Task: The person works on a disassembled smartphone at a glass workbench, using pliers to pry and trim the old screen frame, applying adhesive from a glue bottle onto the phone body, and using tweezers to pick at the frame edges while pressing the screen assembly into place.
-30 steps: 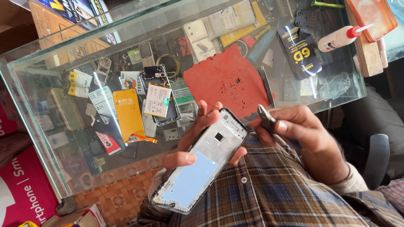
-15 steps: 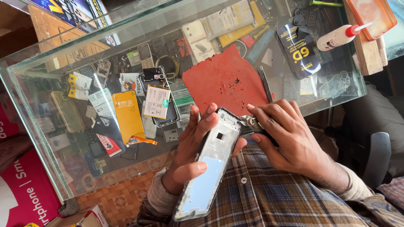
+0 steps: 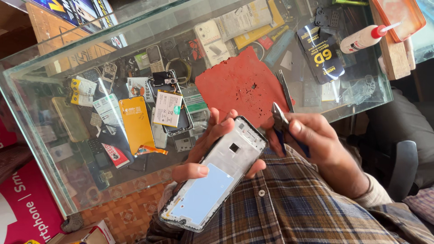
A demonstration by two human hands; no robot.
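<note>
Before you stands a glass counter [image 3: 54, 149] with a red mat [image 3: 239, 86] on top. Your left hand [image 3: 212, 144] cradles the opened phone frame [image 3: 217, 176] above your lap, fingers curled round its edges. Just beside its top corner, your right hand [image 3: 316, 144] pinches small pliers [image 3: 280, 119].

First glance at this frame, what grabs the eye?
The opened phone frame at centre, held tilted in the left hand, its pale blue inner panel facing up. Just right of it, the right hand grips small pliers near the frame's top corner. Behind them, a red mat lies on the glass counter, which is packed with phone parts.
</note>
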